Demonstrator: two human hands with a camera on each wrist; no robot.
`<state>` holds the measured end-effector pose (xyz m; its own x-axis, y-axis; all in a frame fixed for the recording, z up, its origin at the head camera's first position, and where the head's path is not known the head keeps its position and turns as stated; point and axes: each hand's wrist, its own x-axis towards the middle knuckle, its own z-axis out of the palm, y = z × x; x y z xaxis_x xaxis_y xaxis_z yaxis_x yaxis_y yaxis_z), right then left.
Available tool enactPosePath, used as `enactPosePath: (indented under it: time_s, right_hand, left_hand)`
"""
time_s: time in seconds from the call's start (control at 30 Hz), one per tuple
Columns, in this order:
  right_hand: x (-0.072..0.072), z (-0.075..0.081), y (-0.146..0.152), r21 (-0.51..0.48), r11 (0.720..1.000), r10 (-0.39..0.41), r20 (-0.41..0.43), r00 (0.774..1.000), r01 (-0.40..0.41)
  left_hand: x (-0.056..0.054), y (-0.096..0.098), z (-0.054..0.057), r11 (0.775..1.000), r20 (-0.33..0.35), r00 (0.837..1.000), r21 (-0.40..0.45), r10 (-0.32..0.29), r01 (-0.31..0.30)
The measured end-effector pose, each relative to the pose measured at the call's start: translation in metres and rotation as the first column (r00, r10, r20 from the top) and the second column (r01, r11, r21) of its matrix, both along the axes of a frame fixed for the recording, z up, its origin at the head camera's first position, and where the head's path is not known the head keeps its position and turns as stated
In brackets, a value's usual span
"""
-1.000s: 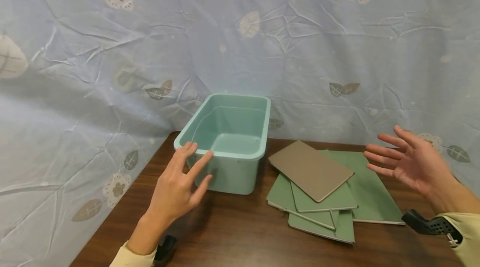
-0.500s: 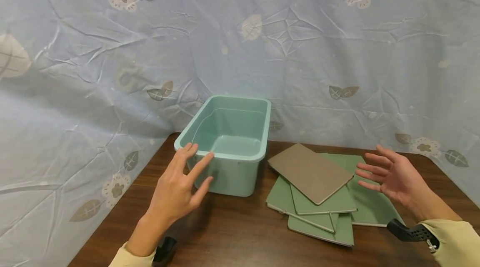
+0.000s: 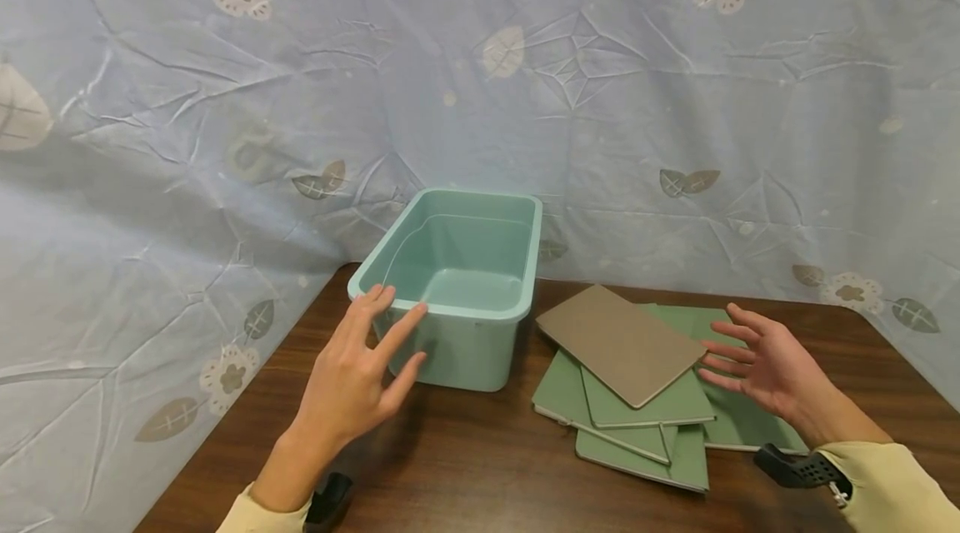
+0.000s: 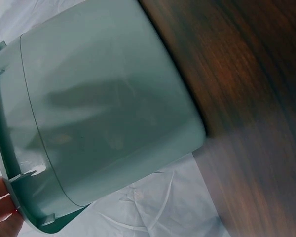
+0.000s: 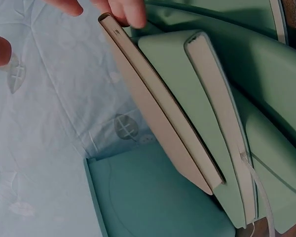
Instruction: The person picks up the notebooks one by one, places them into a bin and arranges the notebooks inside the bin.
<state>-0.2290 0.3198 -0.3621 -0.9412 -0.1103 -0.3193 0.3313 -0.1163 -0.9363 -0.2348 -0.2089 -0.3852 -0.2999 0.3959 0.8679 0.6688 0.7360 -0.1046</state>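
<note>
A pale teal plastic bin (image 3: 453,354) stands upright at the back left of the table, with nothing inside. My left hand (image 3: 347,379) is at its near left corner, fingers spread; in the left wrist view some fingertips (image 4: 2,210) are right at the rim. To the right lies a loose pile of green notebooks (image 3: 645,412), topped by a brown notebook (image 3: 622,341) set askew. My right hand (image 3: 772,371) is just right of the pile, palm turned inward and fingers apart. In the right wrist view its fingers (image 5: 133,12) are close by the brown notebook's corner.
Under the pile's right side lies a larger green book or folder (image 3: 738,425). A thin pale ribbon (image 5: 264,197) hangs from one green notebook. The dark wood table (image 3: 480,466) is bordered at the back and left by a floral cloth (image 3: 600,141).
My right hand has moved left and down, from beyond the large green book to the brown notebook's right corner. The left hand stays at the bin's rim.
</note>
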Motion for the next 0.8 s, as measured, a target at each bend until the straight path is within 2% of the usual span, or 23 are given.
enactPosePath:
  time_s: [0.17,0.4,0.53,0.7,0.8]
  right_hand:
    - [-0.002,0.003,-0.008,0.035,0.999,-0.012,0.017,1.0,0.012]
    - [-0.006,0.0,-0.013,0.113,0.994,-0.008,0.003,1.0,0.007]
    - [-0.01,-0.002,-0.016,0.185,0.983,-0.009,-0.001,1.0,0.01]
    - [-0.015,-0.004,-0.022,0.229,0.973,-0.008,-0.021,1.0,0.013]
    - [-0.016,-0.005,-0.027,0.322,0.947,-0.006,-0.048,0.999,0.021]
  left_hand:
    - [-0.001,0.001,0.0,1.0,-0.003,1.0,0.002,-0.001,0.001]
    - [-0.001,0.001,0.0,1.0,0.0,1.0,-0.001,-0.005,0.005]
    - [0.0,0.0,0.001,1.0,0.01,1.0,-0.009,-0.001,0.001]
    - [0.0,-0.002,0.0,1.0,0.034,0.999,-0.019,0.009,-0.009]
    - [0.0,-0.002,0.0,1.0,0.041,0.999,-0.019,0.011,-0.01]
